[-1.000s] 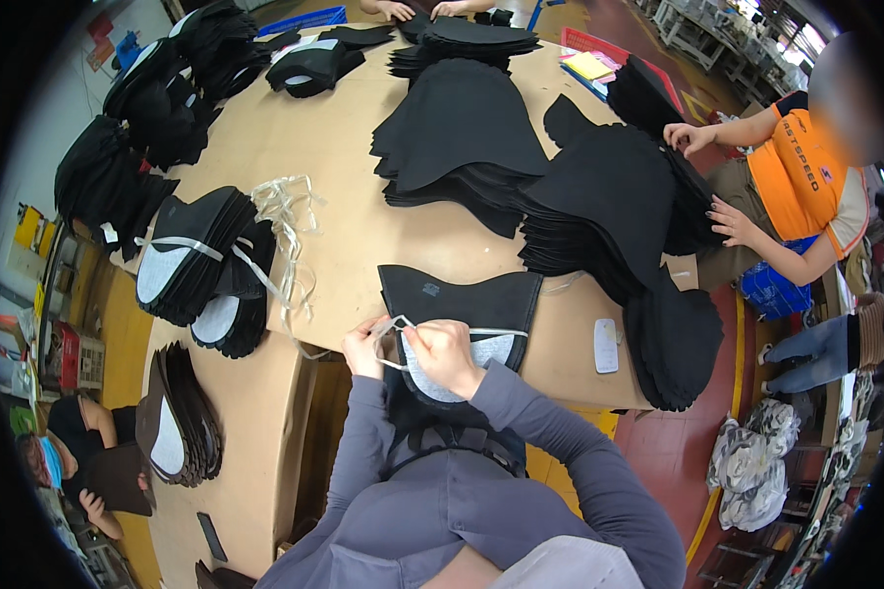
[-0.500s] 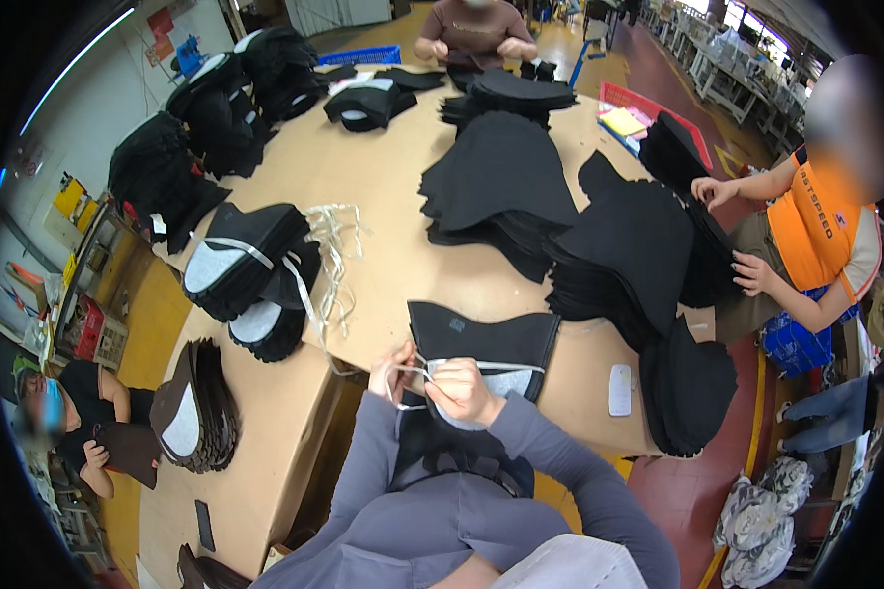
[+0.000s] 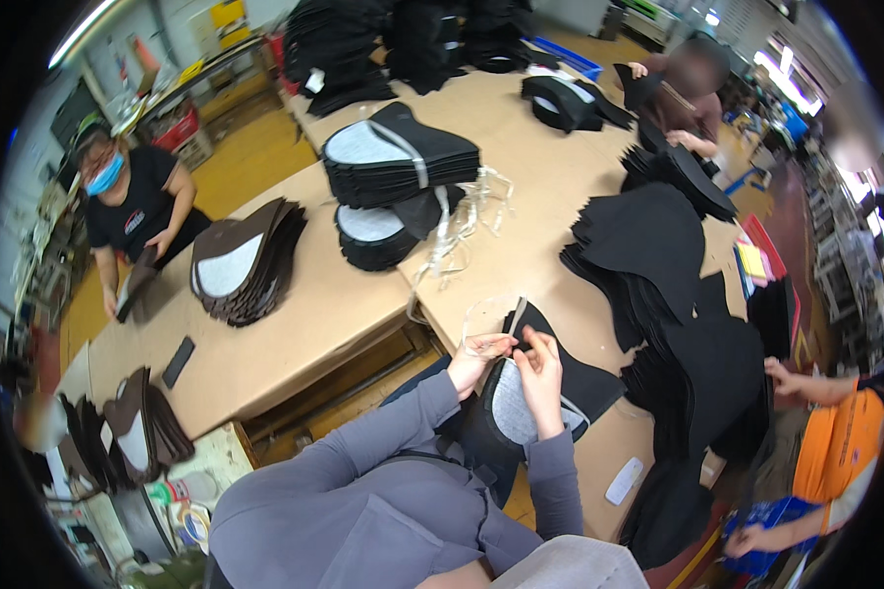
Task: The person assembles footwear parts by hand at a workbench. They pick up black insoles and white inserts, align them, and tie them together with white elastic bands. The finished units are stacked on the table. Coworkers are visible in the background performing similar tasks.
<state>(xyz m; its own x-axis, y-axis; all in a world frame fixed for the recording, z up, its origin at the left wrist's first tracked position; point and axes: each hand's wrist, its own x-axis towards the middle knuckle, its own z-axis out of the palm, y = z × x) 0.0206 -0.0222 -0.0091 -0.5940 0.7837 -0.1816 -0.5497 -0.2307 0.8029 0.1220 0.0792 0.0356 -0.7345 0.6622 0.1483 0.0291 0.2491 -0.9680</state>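
Apparently both my hands met over the black felt piece (image 3: 560, 378) at the tabletop's (image 3: 295, 334) near edge, left hand (image 3: 476, 355) and right hand (image 3: 542, 371) each pinching the thin clear strap (image 3: 481, 312), which looped away leftward.

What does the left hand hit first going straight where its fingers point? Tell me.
The left hand points its fingers at the right hand, nearly touching over the clear strap loop. It would probably meet the right hand's fingers first; depth is unclear.
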